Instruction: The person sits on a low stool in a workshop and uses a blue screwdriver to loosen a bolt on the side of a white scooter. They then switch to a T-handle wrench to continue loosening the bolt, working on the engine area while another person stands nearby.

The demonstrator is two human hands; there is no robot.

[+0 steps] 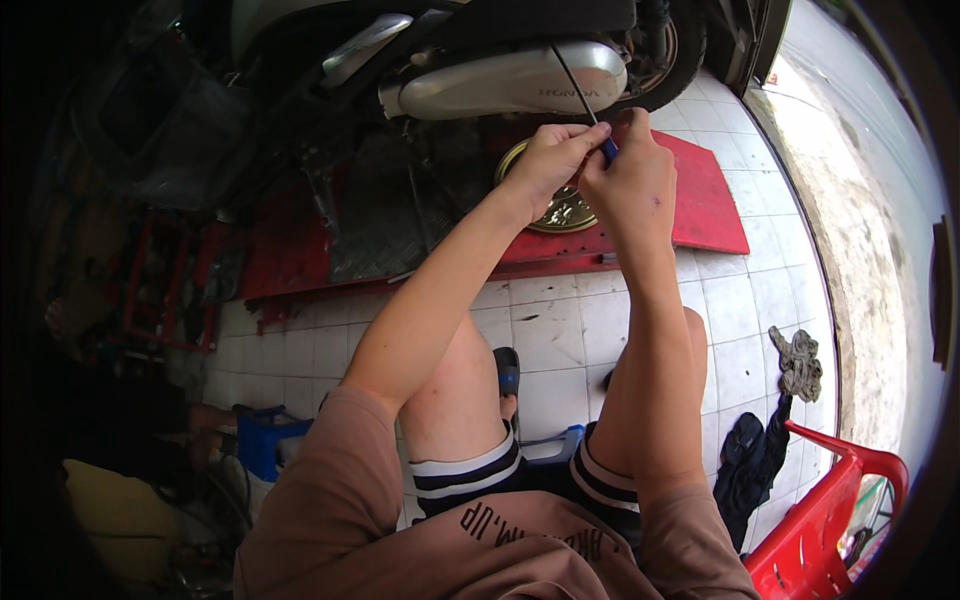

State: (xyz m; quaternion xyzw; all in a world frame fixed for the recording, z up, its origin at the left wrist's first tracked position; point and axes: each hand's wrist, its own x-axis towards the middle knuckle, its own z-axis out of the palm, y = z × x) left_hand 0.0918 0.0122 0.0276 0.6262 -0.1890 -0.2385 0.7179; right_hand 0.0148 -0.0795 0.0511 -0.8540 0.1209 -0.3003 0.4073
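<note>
Two hands met in front of the seated person, raised over the knees and close together, touching at the fingers. In the head view, the right hand (632, 180) was closed around the blue handle of a screwdriver (592, 112), the handle tip just showing between thumb and forefinger, and the thin dark shaft ran up and away from the hand toward the silver engine cover (510, 82) of a scooter parked just beyond. Whether the tip touched the cover could not be told. The left hand (552, 158) was curled beside the right, its fingertips pinched together at the same handle. Under both hands, partly hidden by them, lay a round brass-coloured tray (565, 212) on a red ramp (700, 200) that stretched off to either side of the hands. Above the right hand, past the cover, the rear tyre (672, 62) showed dark. Nearer the body than the hands, white floor tiles (560, 330) ran between the knees, with a dark sandal (507, 372) on them. Off to the right of the right forearm lay a grey rag (800, 362) and a dark cloth (748, 462), and nearer still a red plastic chair (830, 520). Below the left elbow stood a blue stool (268, 440).
</note>
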